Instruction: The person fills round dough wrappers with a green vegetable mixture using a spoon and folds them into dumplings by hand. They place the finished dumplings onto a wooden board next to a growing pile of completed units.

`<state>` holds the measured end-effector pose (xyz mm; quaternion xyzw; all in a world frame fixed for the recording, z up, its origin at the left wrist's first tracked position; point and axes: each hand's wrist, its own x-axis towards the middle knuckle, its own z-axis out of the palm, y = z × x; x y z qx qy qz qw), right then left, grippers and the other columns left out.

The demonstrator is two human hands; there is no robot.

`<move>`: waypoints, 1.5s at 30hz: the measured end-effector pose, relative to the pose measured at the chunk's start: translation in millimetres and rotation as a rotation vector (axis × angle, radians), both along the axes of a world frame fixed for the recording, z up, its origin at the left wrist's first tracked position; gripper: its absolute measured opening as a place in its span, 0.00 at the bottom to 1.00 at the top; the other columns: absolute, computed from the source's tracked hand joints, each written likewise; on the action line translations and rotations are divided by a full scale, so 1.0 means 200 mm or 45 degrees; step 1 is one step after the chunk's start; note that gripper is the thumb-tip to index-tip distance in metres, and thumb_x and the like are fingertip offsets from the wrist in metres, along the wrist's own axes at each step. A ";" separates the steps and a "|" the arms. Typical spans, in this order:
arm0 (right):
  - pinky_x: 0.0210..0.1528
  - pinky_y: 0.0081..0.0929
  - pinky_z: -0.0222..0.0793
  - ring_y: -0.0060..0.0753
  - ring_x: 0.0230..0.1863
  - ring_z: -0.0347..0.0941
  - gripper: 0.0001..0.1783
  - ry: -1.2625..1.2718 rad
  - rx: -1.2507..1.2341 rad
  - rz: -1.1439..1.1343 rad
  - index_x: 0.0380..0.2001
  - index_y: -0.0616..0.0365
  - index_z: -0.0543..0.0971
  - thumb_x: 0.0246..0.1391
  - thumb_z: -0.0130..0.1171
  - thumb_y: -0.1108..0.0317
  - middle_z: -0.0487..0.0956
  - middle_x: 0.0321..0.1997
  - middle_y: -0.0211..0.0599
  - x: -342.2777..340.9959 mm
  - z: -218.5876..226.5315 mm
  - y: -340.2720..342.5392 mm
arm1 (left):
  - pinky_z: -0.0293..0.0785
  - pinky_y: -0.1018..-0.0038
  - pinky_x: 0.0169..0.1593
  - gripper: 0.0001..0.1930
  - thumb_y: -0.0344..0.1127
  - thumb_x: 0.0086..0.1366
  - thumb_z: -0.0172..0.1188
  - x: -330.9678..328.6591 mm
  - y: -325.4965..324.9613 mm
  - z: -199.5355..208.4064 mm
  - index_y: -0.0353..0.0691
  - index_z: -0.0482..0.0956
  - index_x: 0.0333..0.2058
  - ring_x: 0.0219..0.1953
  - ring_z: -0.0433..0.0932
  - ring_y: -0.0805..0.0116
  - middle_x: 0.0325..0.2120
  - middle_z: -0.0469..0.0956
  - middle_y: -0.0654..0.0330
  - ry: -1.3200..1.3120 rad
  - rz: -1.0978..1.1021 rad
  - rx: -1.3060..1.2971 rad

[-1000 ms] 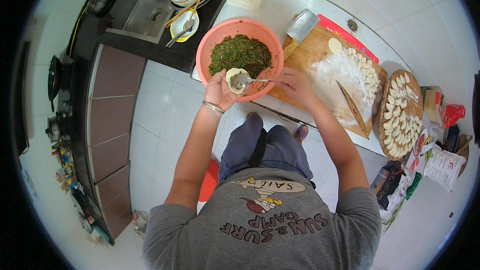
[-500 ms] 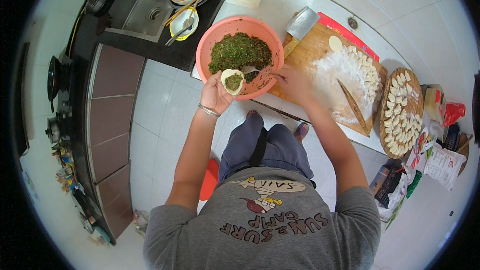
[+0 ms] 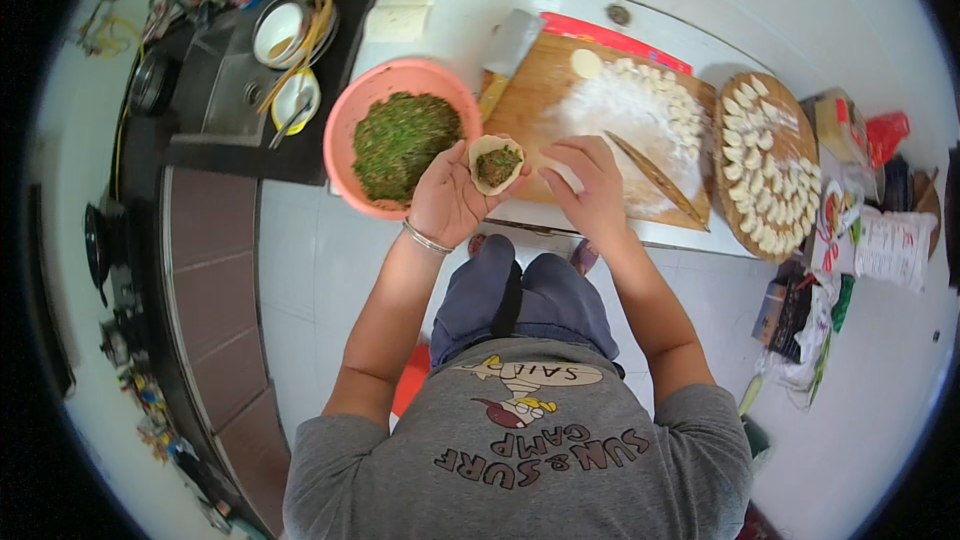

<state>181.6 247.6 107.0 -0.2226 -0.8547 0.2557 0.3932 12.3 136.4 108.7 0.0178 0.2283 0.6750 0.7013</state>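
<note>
A round dumpling wrapper point(image 3: 511, 176) rests on the fingers of my left hand point(image 3: 447, 202), cupped and curled around its edge, with a mound of green-brown filling point(image 3: 495, 165) in the middle. My right hand point(image 3: 592, 195) hovers just right of the wrapper, apart from it. Its thumb and fingers are bent and spread, and nothing shows between them. Left of my hands stands a pink bowl point(image 3: 343, 128) of chopped green filling point(image 3: 405, 145). The spoon seen earlier is out of sight.
A floured wooden board point(image 3: 528, 105) holds a cleaver point(image 3: 515, 43), a single wrapper point(image 3: 586, 63), a tapered rolling pin point(image 3: 655, 180) and rows of small dumplings point(image 3: 680, 105). At its right, a round wooden board point(image 3: 778, 97) carries more dumplings. Stacked bowls point(image 3: 280, 32) stand beside the sink point(image 3: 215, 110).
My right hand has let go of the spoon and come toward the wrapper. My left hand has moved right, away from the bowl. The view has shifted, with the counter things farther left.
</note>
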 end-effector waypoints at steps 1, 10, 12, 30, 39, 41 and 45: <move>0.35 0.34 0.64 0.40 0.36 0.70 0.14 -0.030 0.039 0.028 0.33 0.52 0.78 0.37 0.64 0.74 0.75 0.36 0.33 0.10 0.07 0.01 | 0.66 0.56 0.58 0.26 0.46 0.71 0.33 0.08 0.05 0.03 0.29 0.57 0.58 0.55 0.68 0.48 0.55 0.65 0.43 -0.015 -0.060 0.013; 0.40 0.33 0.63 0.31 0.38 0.69 0.14 -0.193 0.433 -0.039 0.33 0.47 0.79 0.38 0.61 0.67 0.72 0.35 0.24 0.98 0.29 0.13 | 0.66 0.58 0.57 0.27 0.47 0.70 0.34 0.94 0.46 0.14 0.34 0.58 0.59 0.55 0.69 0.56 0.55 0.67 0.50 -0.113 -0.536 0.161; 0.42 0.32 0.63 0.30 0.40 0.69 0.11 -0.226 0.441 -0.081 0.32 0.47 0.78 0.39 0.58 0.66 0.72 0.35 0.23 1.17 0.28 0.15 | 0.66 0.58 0.57 0.27 0.47 0.70 0.34 1.12 0.53 0.12 0.34 0.58 0.59 0.54 0.70 0.57 0.54 0.67 0.50 -0.118 -0.610 0.146; 0.35 0.30 0.66 0.33 0.37 0.70 0.12 -0.121 0.141 -0.383 0.29 0.53 0.77 0.35 0.61 0.74 0.74 0.33 0.28 1.93 0.23 0.26 | 0.75 0.70 0.49 0.20 0.44 0.70 0.39 1.90 0.81 0.14 0.35 0.72 0.47 0.45 0.76 0.69 0.44 0.75 0.56 0.531 -0.836 0.101; 0.35 0.31 0.68 0.38 0.34 0.72 0.08 0.036 -0.162 -0.538 0.24 0.58 0.79 0.35 0.64 0.78 0.78 0.31 0.34 1.89 0.33 0.27 | 0.76 0.67 0.48 0.20 0.42 0.71 0.37 1.88 0.87 0.13 0.34 0.71 0.47 0.44 0.76 0.65 0.41 0.75 0.55 0.457 -0.959 0.162; 0.34 0.30 0.68 0.38 0.33 0.72 0.07 0.011 -0.198 -0.532 0.23 0.59 0.79 0.35 0.63 0.78 0.77 0.28 0.35 1.89 0.33 0.27 | 0.76 0.66 0.49 0.19 0.42 0.71 0.36 1.86 0.88 0.13 0.34 0.71 0.47 0.44 0.76 0.65 0.42 0.75 0.55 0.461 -0.986 0.181; 0.32 0.31 0.67 0.40 0.30 0.72 0.06 -0.047 -0.256 -0.566 0.23 0.59 0.79 0.37 0.63 0.79 0.77 0.25 0.36 1.87 0.36 0.26 | 0.75 0.64 0.50 0.19 0.42 0.71 0.37 1.85 0.87 0.16 0.34 0.70 0.48 0.46 0.75 0.64 0.44 0.74 0.55 0.460 -1.027 0.165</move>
